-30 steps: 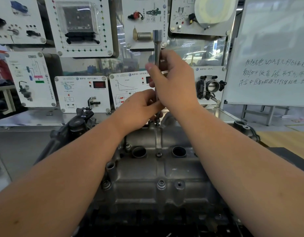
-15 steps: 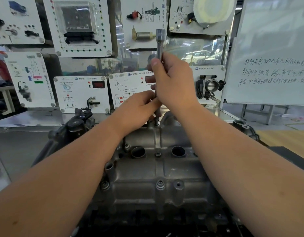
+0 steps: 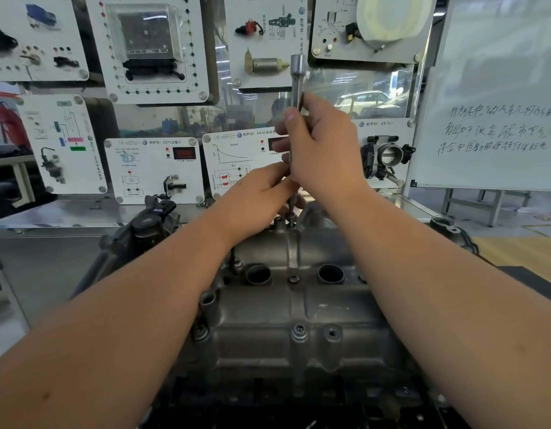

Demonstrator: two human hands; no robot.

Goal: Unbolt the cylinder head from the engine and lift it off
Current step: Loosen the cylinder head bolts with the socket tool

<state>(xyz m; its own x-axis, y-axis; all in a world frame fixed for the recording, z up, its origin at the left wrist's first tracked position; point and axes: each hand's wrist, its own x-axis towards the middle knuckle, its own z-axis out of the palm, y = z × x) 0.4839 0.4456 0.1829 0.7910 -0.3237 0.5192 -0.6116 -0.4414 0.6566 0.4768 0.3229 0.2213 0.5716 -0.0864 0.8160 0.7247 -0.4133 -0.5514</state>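
With my right hand (image 3: 323,150) wrapped around the long steel socket driver (image 3: 297,88) and my left hand (image 3: 258,199) pinching its lower shaft, standing on the far-edge bolt (image 3: 290,217) of the grey cast-metal cylinder head (image 3: 299,305), I risk the bit tilting, slipping and rounding the bolt.

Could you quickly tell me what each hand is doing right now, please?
Left hand: pinches the lower shaft of the socket driver.
Right hand: grips the driver's upper shaft.
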